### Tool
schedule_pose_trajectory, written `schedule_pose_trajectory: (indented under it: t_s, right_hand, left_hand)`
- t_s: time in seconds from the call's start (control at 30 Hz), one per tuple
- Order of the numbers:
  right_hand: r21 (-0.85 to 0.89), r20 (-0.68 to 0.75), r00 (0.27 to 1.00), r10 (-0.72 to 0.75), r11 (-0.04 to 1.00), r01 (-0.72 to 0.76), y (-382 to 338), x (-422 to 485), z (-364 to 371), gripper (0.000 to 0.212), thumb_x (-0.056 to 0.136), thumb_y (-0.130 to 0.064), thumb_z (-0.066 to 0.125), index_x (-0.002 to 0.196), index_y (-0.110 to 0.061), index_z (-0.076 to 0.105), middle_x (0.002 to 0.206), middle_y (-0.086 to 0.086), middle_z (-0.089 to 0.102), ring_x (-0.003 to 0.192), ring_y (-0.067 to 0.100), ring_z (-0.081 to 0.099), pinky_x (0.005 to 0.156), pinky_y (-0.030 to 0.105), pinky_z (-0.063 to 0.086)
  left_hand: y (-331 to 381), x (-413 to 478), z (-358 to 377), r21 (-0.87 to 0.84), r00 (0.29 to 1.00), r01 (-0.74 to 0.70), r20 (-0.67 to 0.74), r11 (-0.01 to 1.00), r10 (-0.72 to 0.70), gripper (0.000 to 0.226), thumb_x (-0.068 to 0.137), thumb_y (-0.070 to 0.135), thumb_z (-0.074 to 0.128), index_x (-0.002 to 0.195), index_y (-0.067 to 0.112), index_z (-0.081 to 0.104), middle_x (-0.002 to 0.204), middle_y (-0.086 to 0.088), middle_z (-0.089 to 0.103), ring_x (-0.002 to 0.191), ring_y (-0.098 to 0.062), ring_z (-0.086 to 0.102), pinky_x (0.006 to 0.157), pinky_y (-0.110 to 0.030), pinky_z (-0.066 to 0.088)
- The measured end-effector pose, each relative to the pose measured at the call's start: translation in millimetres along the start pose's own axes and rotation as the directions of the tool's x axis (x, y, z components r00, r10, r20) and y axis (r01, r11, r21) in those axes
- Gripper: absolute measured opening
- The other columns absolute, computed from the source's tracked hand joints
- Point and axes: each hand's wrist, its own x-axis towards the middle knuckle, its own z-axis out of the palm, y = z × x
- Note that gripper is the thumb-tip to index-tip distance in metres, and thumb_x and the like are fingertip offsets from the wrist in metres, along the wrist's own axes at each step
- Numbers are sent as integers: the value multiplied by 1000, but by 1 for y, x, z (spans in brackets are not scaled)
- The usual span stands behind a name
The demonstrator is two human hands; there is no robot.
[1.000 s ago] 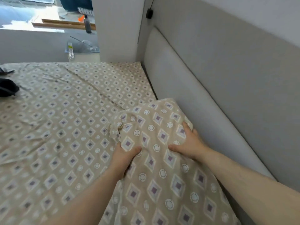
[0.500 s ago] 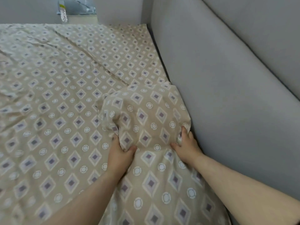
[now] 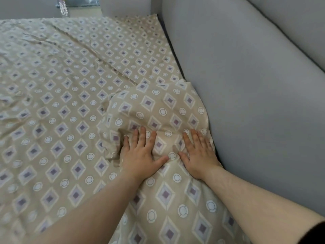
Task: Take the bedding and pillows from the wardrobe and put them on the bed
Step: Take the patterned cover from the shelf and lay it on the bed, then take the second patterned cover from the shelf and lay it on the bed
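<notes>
A pillow (image 3: 158, 110) in a beige case with diamond and circle print lies on the bed against the grey headboard. It matches the beige patterned bedding (image 3: 52, 103) spread over the mattress. My left hand (image 3: 140, 155) lies flat on the pillow's near left part, fingers spread. Beside the headboard, my right hand (image 3: 198, 155) presses flat on the pillow too, fingers apart. Neither hand grips the fabric. The pillow's near end runs down past my forearms.
The padded grey headboard (image 3: 246, 85) runs along the right side. At the top left, beyond the bed's far edge, stands a bedside surface with a plastic bottle (image 3: 63, 7). The bedding stretches wide to the left.
Both hands have let go of the pillow fabric they were pinching and now lie flat on it. The pillow has dropped lower and flatter against the headboard.
</notes>
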Motion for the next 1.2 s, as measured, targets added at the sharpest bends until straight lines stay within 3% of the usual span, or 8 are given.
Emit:
schedule_pose_trajectory:
  t_s: [0.17,0.43,0.67,0.77,0.83,0.97,1.1,1.2]
  right_hand:
    - [-5,84,996,9,1000,-8,-10,-1,-45,73,93,-59,19,150,-26,-11,160,6,-13,146,24,-13,118,45,-4]
    - [121,-226,972,-65,988,94,-57,-63,-219,65,96,-47,31,151,-22,7,160,9,1,147,24,-4,117,39,4]
    - [266,-454,888,77,963,52,-111,-192,-368,61,97,-44,33,151,-21,14,160,6,10,146,20,4,118,38,10]
    - [335,-575,800,172,941,38,-139,-269,-418,63,94,-45,35,149,-18,20,156,6,21,144,22,15,117,34,13]
    - [427,-615,739,275,904,18,-154,-329,-440,60,96,-41,41,149,-19,22,156,3,23,144,18,17,115,26,11]
    - [567,-669,581,464,824,-4,-174,-452,-461,58,94,-43,45,146,-21,30,152,-2,32,139,9,25,104,12,12]
    - [667,-662,430,613,744,-34,-190,-576,-456,67,85,-53,39,147,-29,27,153,-10,28,140,3,21,115,23,16]
    - [723,-644,309,700,689,-53,-205,-674,-440,57,94,-47,43,146,-36,23,151,-18,25,138,-4,19,116,28,19]
  left_hand:
    - [2,-2,-32,35,999,-10,32,999,9,100,71,88,20,153,33,2,163,-6,-2,148,-26,-7,117,-51,-3]
    - [11,-12,-198,21,979,-107,-172,994,109,94,77,79,16,154,26,3,162,-7,-2,148,-26,-9,117,-47,-7]
    - [35,-64,-381,-123,910,-318,-317,940,266,97,73,79,14,153,25,11,162,-4,6,149,-23,-2,119,-44,1]
    - [62,-113,-446,-288,849,-490,-373,823,375,95,74,77,21,153,25,18,161,0,15,149,-18,6,119,-38,7]
    - [83,-155,-484,-437,801,-591,-419,678,428,85,82,71,35,151,21,27,158,-1,26,146,-15,18,117,-33,14]
    - [124,-242,-528,-690,760,-622,-421,369,495,70,87,57,43,145,18,40,149,2,39,131,-3,33,109,-23,23]
    - [164,-327,-542,-753,669,-630,-401,192,626,86,74,68,37,144,18,40,141,12,37,130,0,32,106,-17,20]
    - [195,-402,-552,-772,560,-634,-419,44,715,74,79,58,38,142,19,41,140,13,38,129,2,34,104,-16,21]
